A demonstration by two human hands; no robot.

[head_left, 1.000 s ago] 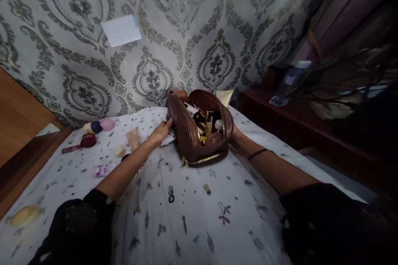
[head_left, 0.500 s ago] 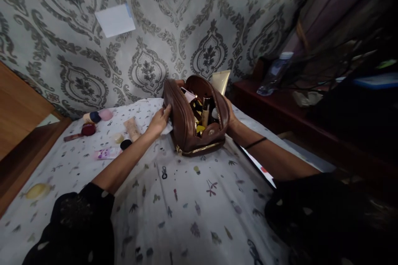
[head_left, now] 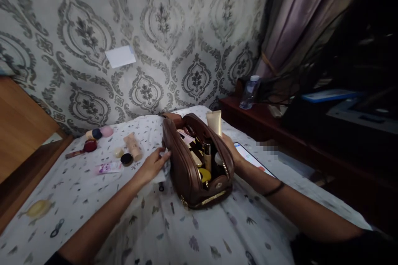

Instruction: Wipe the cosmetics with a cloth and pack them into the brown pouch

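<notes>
A brown leather makeup bag point(head_left: 183, 165) sits unzipped on the bed between my hands, with a bottle of foundation point(head_left: 207, 158), a yellow round item point(head_left: 204, 175) and other cosmetics inside. At its left side, my left hand point(head_left: 155, 163) has its fingers closed on a crumpled white tissue point(head_left: 167, 165), close against the leather. My right hand point(head_left: 230, 149) is at the bag's right side, its fingers mostly hidden behind it. From that hand a pale gold squeeze tube point(head_left: 215, 121) sticks up above the bag's edge.
Left on the patterned sheet lie a beige tube point(head_left: 133, 145), a black-lidded jar point(head_left: 127, 159), a pink-purple tube point(head_left: 108, 167), a red round item point(head_left: 90, 145) and a pink sponge point(head_left: 106, 131). A phone point(head_left: 251, 158) lies right of the bag. A plastic bottle point(head_left: 249, 93) stands on the dark red ledge.
The bag has gone from lifted and tilted between my hands to resting on the sheet. My left hand has drawn slightly off its side with the tissue. The view has shifted too.
</notes>
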